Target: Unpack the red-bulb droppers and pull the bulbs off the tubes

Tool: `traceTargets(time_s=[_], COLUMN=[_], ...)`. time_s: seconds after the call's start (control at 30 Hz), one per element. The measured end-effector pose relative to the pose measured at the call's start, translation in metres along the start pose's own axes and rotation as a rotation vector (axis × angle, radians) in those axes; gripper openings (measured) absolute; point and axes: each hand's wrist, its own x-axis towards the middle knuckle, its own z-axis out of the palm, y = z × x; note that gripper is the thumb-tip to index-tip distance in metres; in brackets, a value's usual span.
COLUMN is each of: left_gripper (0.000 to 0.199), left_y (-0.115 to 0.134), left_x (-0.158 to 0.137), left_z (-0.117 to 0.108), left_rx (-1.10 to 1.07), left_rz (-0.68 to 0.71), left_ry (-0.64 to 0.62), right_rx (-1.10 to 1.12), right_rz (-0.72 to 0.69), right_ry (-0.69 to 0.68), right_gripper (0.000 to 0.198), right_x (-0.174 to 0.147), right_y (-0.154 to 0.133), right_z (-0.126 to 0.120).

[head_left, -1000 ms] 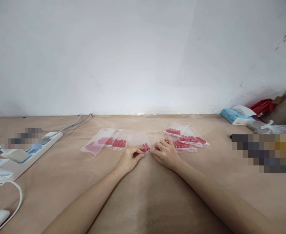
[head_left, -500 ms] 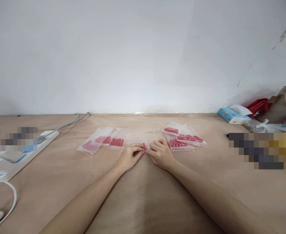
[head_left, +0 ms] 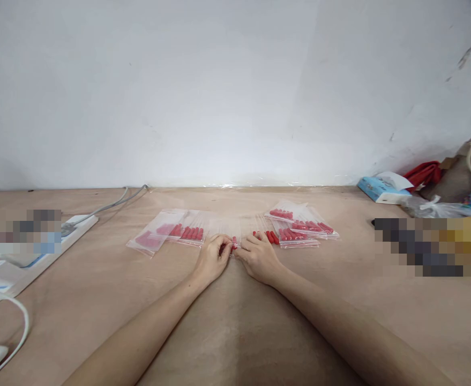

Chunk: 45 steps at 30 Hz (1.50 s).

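Head view: no legible writing. Left hand point(head_left: 212, 261) and right hand point(head_left: 258, 258) fingers pinch one clear bag point(head_left: 232, 231) of red pieces flat on tabletop point(head_left: 235, 321), long axis toward the wall.

Both forearms bare to the frame's edge — no sleeves, left hand point(head_left: 210, 261) and right hand point(head_left: 258, 259) ungloved.

The flat clear plastic bags point(head_left: 295, 228) hold rows of red pieces, and one at the left point(head_left: 150, 239) shows a paler pink. The bare plywood desk point(head_left: 235, 321) is pale tan-brown, the plain wall point(head_left: 219, 91) off-white. The long plastic power strip point(head_left: 34, 252) is white, the small cardboard box point(head_left: 380, 188) light blue and white, the crumpled cloth point(head_left: 422, 174) red
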Motion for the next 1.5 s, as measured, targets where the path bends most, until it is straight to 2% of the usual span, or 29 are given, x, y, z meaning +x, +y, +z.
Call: traceTargets(time_s=[0.13, 0.23, 0.37, 0.5, 0.57, 0.67, 0.77, 0.9, 1.0, 1.13, 1.33, 1.5], left_gripper=[0.015, 0.016, 0.017, 0.021, 0.023, 0.023, 0.024, 0.037, 0.041, 0.044, 0.049, 0.036], left_y=[0.002, 0.002, 0.001, 0.008, 0.014, 0.016, 0.005, -0.019, -0.024, -0.016, -0.006, -0.001], left_x=[-0.001, -0.003, -0.009, -0.015, -0.016, -0.012, -0.004, 0.002, 0.0, -0.003, -0.004, -0.004], left_z=[-0.004, -0.007, -0.006, -0.003, -0.004, -0.011, -0.02, -0.024, -0.02, -0.016, -0.022, -0.024], left_rx=[0.025, 0.113, 0.144, 0.225, 0.24, 0.132, 0.075, 0.195, 0.272, 0.323, 0.315, 0.237], left_rz=[-0.004, 0.065, 0.193, 0.331, 0.357, 0.314, 0.252, 0.207, 0.179, 0.19, 0.187, 0.164], left_ry=[0.093, 0.141, 0.054, 0.018, 0.019, -0.017, -0.053, -0.2, -0.289, -0.277, -0.232, -0.199], right_rx=[-0.014, 0.04, 0.058, 0.062, 0.069, 0.107, 0.165, 0.198, 0.158, 0.137, 0.205, 0.44], right_rz=[0.03, 0.109, 0.278, 0.379, 0.409, 0.434, 0.496, 0.531, 0.526, 0.57, 0.606, 0.627], right_ry=[-0.03, 0.017, 0.132, 0.133, 0.114, 0.068, 0.001, -0.016, 0.0, -0.044, -0.17, -0.222], right_gripper=[0.014, 0.015, 0.029, 0.022, 0.018, 0.014, 0.009, 0.008, 0.009, 0.007, 0.013, 0.011], right_x=[-0.003, -0.005, -0.006, -0.006, -0.006, -0.007, -0.01, -0.012, -0.011, -0.007, -0.005, -0.004], right_y=[0.003, 0.005, 0.006, 0.004, 0.004, 0.005, 0.007, 0.009, 0.008, 0.001, -0.008, -0.006], right_z=[-0.011, -0.018, -0.017, -0.013, -0.013, -0.015, -0.016, -0.017, -0.017, -0.02, -0.025, -0.03])
